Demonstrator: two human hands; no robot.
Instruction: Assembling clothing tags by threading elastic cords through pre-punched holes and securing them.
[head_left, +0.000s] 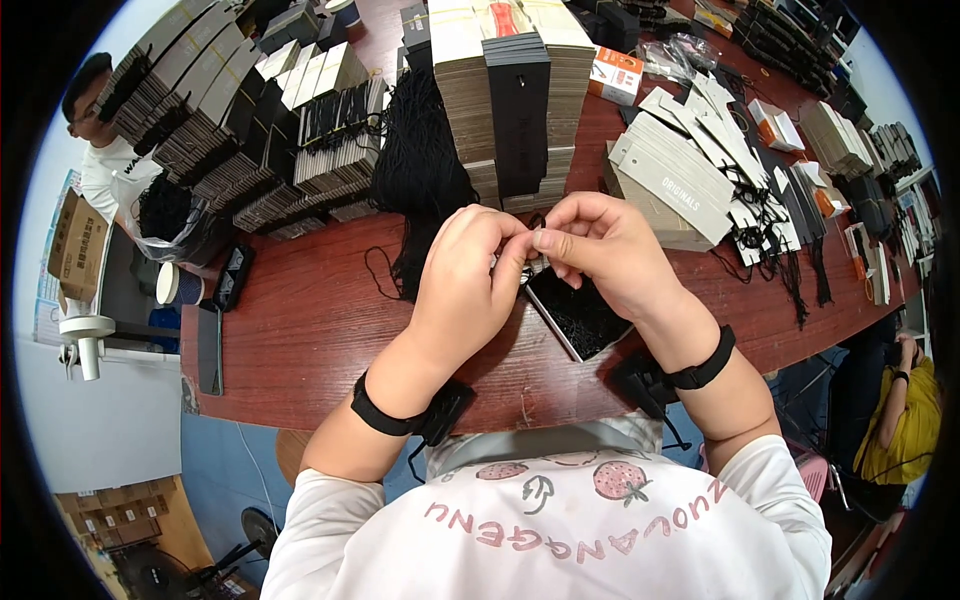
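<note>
Pinching with left hand (465,270) and right hand (608,245), by a box (553,327) of black bits (588,315). Cannot tell on what.

1. Middle: a dark red-brown table (300,335) with fine wood-grain streaks.
2. Toward 3 o'clock, just off centre: a tray (553,331) with a pale rim, filled with black bits (590,318).
3. 12 o'clock: black tags (517,120) between stacks of cards (465,115) with cream tops and grey-brown edges.
4. 11 o'clock: black cords (420,150).
5. 1 o'clock: an orange-and-white box (615,75).
6. 2 o'clock: pale grey labels (670,175) with white lettering.
7. Between 5 and 6: a white shirt (550,540) patterned with pink strawberries and reddish-pink letters.
8. Between 7 and 8, and between 3 and 4: plain black wristbands (380,412).
9. 8 o'clock: blue floor (228,460).
10. Between 3 and 4, farther out: a yellow top (908,435).
</note>
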